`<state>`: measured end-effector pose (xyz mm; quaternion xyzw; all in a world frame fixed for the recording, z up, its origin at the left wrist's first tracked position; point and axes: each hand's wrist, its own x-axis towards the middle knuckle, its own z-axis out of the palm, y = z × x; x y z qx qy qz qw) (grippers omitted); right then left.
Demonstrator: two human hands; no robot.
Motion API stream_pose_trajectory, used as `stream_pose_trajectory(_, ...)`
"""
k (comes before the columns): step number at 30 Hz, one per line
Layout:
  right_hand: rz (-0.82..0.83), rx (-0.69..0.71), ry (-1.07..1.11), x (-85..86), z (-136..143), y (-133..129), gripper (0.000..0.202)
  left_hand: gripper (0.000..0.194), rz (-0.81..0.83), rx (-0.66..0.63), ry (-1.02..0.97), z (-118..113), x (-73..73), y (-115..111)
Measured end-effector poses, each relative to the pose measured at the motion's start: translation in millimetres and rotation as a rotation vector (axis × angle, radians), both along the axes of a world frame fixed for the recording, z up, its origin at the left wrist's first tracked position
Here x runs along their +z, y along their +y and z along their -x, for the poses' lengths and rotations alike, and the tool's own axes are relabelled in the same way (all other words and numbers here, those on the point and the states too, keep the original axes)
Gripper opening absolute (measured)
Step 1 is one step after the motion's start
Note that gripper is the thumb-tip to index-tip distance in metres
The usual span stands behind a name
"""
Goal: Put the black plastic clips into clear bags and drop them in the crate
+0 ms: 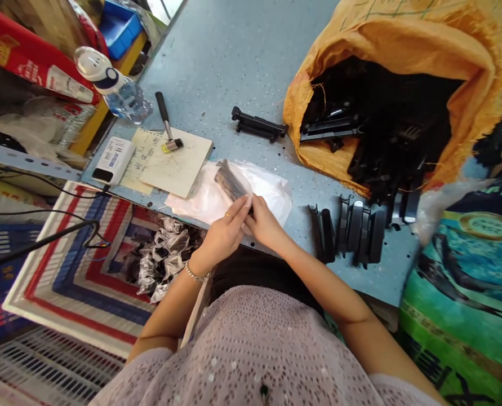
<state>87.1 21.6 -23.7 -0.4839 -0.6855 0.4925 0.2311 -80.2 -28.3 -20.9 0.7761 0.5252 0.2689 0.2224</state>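
Near the table's front edge, my left hand (226, 230) and my right hand (262, 221) meet at the near end of a small see-through plastic bag (245, 183). Fingers of both hands are closed on it. Inside the bag shows a dark, long part (227, 179), tilted away to the left; its exact kind is unclear. Beneath lies a spread of thin white plastic bags (271, 183). Several black plastic parts (354, 225) stand in a row right of my right hand, and one black part (259, 125) lies farther back.
An orange woven sack (297, 107) full of black parts lies at right. At left are a hammer-like tool (166, 121), a cardboard piece (181, 163), a white box (114, 160) and a water bottle (126, 101). A striped basket (65, 276) below holds silvery wrapped pieces.
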Motion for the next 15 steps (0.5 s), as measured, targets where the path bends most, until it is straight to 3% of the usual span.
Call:
stream_pose_trajectory(3,0.034,0.110,0.193,4.6,-1,-20,0.045,0.067,0.038,0.001,-0.024,2,13.4,-13)
stream_pose_trajectory(6,0.157,0.426,0.393,27.3,-23,-31,0.044,0.046,0.068,0.181,-0.054,30,50.5,-43)
stream_pose_trajectory(8,0.141,0.519,0.364,46.5,-48,-32,0.039,0.040,0.137,0.245,-0.075,62,78.8,-69)
stream_pose_trajectory(10,0.033,0.416,0.147,63.5,-80,-29,0.036,0.037,0.253,0.265,-0.064,101,95.9,-91)
stream_pose_trajectory(11,-0.041,0.310,-0.036,70.1,-97,-26,0.037,0.034,0.316,0.318,-0.051,120,97.3,-98)
stream_pose_trajectory(13,-0.184,0.118,-0.491,78.6,-129,-22,0.042,0.029,0.451,0.491,-0.035,155,85.3,-106)
stream_pose_trajectory(15,-0.264,0.051,-0.903,80.9,-152,-18,0.049,0.026,0.550,0.673,-0.067,183,60.2,-107)
